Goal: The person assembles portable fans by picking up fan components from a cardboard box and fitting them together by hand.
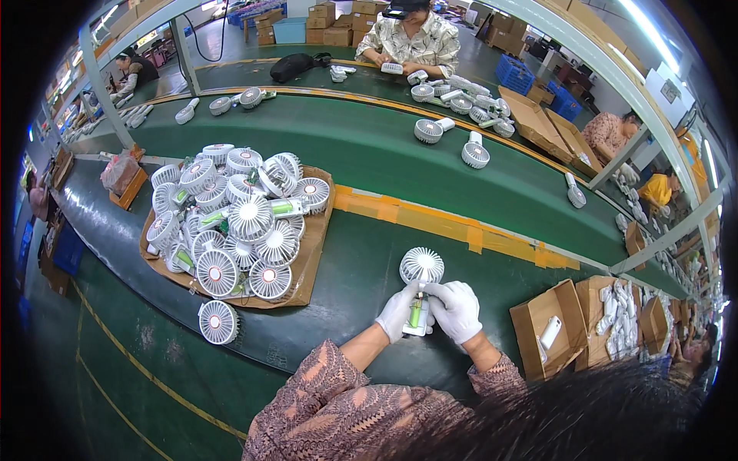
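Note:
A white handheld fan (421,266) lies on the dark green worktop in front of me, its round grille pointing away. Its handle is uncovered and a green battery (416,314) shows inside. My left hand (397,313), in a white glove, closes on the left side of the handle. From the right, my gloved right hand (457,309) has its fingers pinched at the neck, just under the grille. What lies between those fingertips is too small to make out.
To the left, a cardboard tray (320,240) bears a heap of similar fans; one loose fan (219,322) sits by its near edge. Cardboard boxes (524,323) with white handle parts stand right. Beyond orange tape (407,213), a green conveyor (361,146) carries fans; a co-worker (419,42) sits across.

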The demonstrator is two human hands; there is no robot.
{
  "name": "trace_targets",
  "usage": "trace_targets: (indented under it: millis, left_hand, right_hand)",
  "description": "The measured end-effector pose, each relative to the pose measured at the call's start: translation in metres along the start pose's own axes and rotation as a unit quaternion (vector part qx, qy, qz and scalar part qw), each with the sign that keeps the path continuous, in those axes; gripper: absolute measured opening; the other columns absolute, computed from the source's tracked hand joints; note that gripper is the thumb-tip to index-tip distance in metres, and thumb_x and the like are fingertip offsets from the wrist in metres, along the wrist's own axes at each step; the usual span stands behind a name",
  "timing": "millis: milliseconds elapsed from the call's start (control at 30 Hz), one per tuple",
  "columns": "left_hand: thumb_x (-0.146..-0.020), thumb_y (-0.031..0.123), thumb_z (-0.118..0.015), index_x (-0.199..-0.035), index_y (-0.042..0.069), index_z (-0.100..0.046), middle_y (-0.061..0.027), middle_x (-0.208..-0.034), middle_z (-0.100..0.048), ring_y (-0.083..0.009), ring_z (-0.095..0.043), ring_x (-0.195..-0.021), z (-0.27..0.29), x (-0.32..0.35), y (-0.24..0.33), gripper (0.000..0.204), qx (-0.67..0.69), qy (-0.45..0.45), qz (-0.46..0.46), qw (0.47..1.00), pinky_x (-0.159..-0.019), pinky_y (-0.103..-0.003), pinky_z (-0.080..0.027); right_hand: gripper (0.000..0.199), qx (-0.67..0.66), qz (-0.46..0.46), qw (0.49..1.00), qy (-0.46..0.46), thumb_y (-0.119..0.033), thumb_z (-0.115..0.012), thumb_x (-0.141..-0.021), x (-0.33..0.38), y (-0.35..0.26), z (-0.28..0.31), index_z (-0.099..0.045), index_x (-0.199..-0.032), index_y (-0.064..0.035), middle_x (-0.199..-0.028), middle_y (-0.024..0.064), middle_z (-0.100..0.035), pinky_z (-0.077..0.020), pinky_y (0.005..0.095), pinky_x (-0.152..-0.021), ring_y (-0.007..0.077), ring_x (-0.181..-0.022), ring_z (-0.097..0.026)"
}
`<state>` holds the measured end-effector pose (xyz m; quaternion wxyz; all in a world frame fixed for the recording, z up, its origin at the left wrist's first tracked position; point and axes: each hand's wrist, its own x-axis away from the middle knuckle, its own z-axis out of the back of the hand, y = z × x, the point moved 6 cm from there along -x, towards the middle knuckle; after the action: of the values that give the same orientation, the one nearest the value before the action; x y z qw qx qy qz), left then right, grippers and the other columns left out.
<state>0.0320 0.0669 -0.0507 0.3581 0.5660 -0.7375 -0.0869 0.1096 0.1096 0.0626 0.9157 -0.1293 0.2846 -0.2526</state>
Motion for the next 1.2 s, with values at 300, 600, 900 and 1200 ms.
trace_targets:
  millis: [300, 600, 900, 1200]
  left_hand:
    - [-0.092, 0.049, -0.039, -0.102, 0.005, -0.051, -0.0094, -0.073, -0.059, -0.0204, -0.061, -0.055, -0.004, 0.007, 0.002, 0.047, -0.041, 0.019, -0.006, 0.999, -0.046, -0.033, -0.053]
    - [-0.09, 0.06, -0.032, -0.101, 0.008, -0.055, -0.0091, -0.073, -0.063, -0.0192, -0.061, -0.053, -0.006, 0.0, 0.0, 0.058, -0.055, -0.036, -0.008, 0.998, -0.046, -0.031, -0.052]
    - [-0.091, 0.044, -0.049, -0.113, 0.006, -0.052, -0.0069, -0.093, -0.06, -0.0175, -0.063, -0.071, -0.003, -0.013, -0.002, 0.044, -0.076, -0.043, -0.074, 0.993, -0.058, -0.033, -0.055]
    - [-0.089, 0.02, -0.052, -0.097, 0.004, -0.051, -0.0121, -0.078, -0.059, -0.0216, -0.06, -0.06, 0.004, -0.005, -0.003, 0.018, 0.029, -0.029, -0.01, 0.999, -0.051, -0.038, -0.053]
  right_hand:
    - [0.017, 0.002, -0.015, 0.999, -0.032, -0.009, -0.063, -0.069, 0.006, 0.009, -0.006, -0.067, -0.085, -0.0137, -0.067, 0.002, -0.057, -0.0418, 0.0347, -0.066, 0.0227, -0.07, -0.054]
    - [0.017, 0.123, 0.099, 0.985, -0.063, -0.011, -0.06, -0.068, 0.006, -0.012, -0.012, -0.06, -0.084, -0.0143, -0.069, 0.0015, -0.055, -0.0404, 0.0348, -0.066, 0.0207, -0.07, -0.054]
    - [0.01, 0.062, -0.051, 0.997, -0.02, -0.011, -0.057, -0.073, 0.022, 0.021, -0.025, -0.059, -0.082, -0.0105, -0.065, 0.0106, -0.058, -0.0437, 0.0425, -0.061, 0.0304, -0.063, -0.056]
    - [0.026, 0.134, -0.215, 0.965, 0.073, -0.021, -0.065, -0.074, 0.063, 0.074, 0.11, -0.061, -0.096, -0.0076, -0.089, 0.0124, -0.064, -0.0488, 0.0383, -0.073, 0.0308, -0.084, -0.061]
